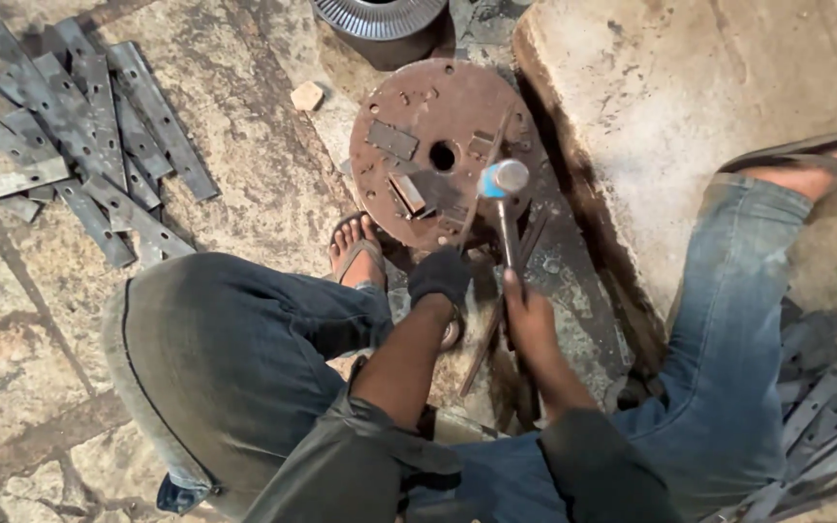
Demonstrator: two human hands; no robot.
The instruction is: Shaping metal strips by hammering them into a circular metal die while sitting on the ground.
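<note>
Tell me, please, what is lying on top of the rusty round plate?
On the round plate lie small flat metal pieces and a thin strip; the hammer head hides part of it.

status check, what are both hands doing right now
Right hand gripping hammer, head over rusty round plate. Gloved left hand holding thin metal strip on plate. Nothing blocking.
</note>
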